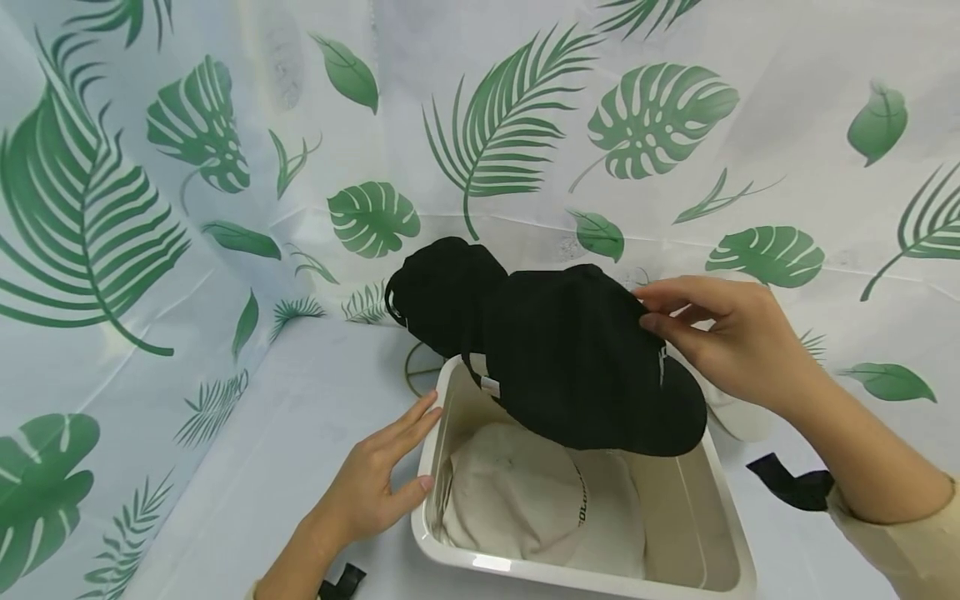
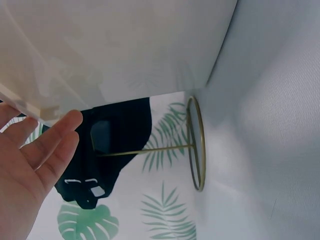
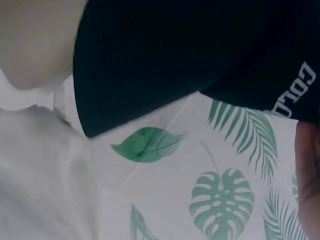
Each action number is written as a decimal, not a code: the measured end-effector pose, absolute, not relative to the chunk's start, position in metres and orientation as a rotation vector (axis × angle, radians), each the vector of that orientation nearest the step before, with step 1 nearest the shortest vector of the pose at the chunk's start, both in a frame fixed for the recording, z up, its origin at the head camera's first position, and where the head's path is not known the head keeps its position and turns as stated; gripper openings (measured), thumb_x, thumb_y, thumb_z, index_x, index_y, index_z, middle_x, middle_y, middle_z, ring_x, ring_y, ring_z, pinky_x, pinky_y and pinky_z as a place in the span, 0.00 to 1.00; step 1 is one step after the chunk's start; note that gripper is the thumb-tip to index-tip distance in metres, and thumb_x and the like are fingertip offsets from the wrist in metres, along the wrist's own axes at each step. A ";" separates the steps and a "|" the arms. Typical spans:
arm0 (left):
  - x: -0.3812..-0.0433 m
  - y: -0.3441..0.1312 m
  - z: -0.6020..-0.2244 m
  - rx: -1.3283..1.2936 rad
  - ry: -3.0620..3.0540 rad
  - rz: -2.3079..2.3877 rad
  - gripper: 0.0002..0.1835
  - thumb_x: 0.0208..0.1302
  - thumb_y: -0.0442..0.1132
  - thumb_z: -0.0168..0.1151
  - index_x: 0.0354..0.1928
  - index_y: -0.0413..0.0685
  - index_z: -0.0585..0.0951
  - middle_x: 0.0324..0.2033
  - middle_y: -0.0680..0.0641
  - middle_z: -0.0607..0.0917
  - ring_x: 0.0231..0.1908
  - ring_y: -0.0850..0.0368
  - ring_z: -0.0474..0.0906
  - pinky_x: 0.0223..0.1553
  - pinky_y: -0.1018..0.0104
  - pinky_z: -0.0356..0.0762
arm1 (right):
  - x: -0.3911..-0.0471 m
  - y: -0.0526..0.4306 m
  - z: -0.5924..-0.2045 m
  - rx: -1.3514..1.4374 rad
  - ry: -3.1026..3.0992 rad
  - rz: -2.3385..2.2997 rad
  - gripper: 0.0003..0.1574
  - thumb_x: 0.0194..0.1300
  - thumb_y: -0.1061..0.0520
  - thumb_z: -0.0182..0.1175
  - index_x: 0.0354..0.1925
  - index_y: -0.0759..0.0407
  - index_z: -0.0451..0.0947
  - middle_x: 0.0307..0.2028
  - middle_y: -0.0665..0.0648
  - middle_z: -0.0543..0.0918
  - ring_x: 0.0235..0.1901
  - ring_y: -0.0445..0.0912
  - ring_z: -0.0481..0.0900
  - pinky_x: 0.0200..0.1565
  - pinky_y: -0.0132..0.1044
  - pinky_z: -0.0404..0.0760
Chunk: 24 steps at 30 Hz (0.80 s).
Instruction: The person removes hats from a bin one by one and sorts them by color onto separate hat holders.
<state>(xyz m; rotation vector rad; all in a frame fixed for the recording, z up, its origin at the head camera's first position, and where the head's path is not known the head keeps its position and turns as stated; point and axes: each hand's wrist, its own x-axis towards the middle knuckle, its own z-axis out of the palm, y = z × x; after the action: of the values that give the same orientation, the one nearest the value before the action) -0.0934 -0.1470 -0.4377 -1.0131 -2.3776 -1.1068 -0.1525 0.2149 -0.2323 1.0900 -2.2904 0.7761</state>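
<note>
My right hand [image 1: 731,333] pinches a black baseball cap [image 1: 577,358] by its crown, thumb below and fingers above. The cap hangs over a cream plastic bin [image 1: 457,552], its brim pointing right. White lettering shows on its front in the right wrist view, near the hand's edge. My left hand [image 1: 371,479] rests against the bin's left rim, fingers straight and spread. Inside the bin lies a beige cap [image 1: 510,492] with dark lettering. Behind the bin, a second black cap [image 1: 446,287] sits on a gold wire stand [image 2: 202,150], partly hidden by the held cap.
A white rounded thing [image 1: 738,418] stands behind the bin's right side, mostly hidden. Leaf-printed sheeting [image 1: 480,108] rises behind and at the left of the white table [image 1: 300,400]. Black straps hang by both wrists, the right one [image 1: 795,485] beside the bin.
</note>
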 end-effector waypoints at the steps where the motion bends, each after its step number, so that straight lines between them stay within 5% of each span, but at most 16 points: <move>1: -0.093 -0.147 -0.438 -1.012 -2.380 -1.108 0.36 0.59 0.46 0.53 0.71 0.48 0.61 0.71 0.45 0.59 0.66 0.52 0.61 0.58 0.52 0.70 | -0.154 0.214 -0.232 1.067 -2.291 0.772 0.27 0.38 0.80 0.68 0.40 0.64 0.84 0.35 0.54 0.86 0.34 0.32 0.80 0.34 0.20 0.78; 24: -0.094 -0.146 -0.438 -1.024 -2.356 -1.109 0.36 0.58 0.45 0.53 0.70 0.46 0.62 0.70 0.44 0.59 0.66 0.50 0.62 0.58 0.53 0.70 | -0.192 0.193 -0.237 0.640 -2.223 0.950 0.19 0.53 0.71 0.64 0.44 0.59 0.84 0.35 0.58 0.85 0.35 0.30 0.79 0.35 0.20 0.75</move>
<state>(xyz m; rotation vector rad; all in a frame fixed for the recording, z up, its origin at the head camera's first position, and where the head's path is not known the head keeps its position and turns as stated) -0.0941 -0.1463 -0.4383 -1.0238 -2.3564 -1.1088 -0.1925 0.1927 -0.2374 0.6401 -2.2230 0.9495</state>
